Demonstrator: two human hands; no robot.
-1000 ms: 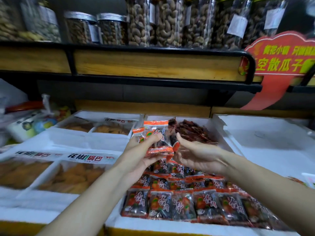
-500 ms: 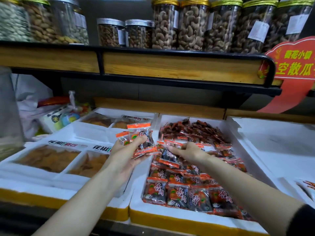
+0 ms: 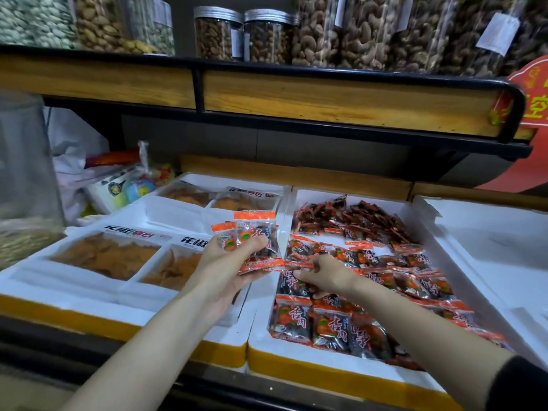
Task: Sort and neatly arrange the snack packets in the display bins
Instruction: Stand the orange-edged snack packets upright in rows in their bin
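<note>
My left hand (image 3: 228, 262) grips a small stack of orange-and-black snack packets (image 3: 258, 235), raised just left of the middle white foam bin (image 3: 296, 348). That bin holds several of the same packets in rows (image 3: 329, 327) at the front and a loose heap of smaller dark red packets (image 3: 350, 218) at the back. My right hand (image 3: 323, 274) is down in the bin near its left wall, fingers curled on a packet (image 3: 292, 284) lying among the rows.
A left foam bin (image 3: 89, 295) holds trays of orange-brown crisps. Another white foam bin (image 3: 489, 232) lies to the right. Above runs a black-railed wooden shelf (image 3: 326, 93) with jars of nuts (image 3: 269, 34). Bags (image 3: 124, 188) are piled at the back left.
The view has shifted, so the bins sit further right and lower. My right hand dropped from the held stack into the bin and now pinches a packet nearer the front.
</note>
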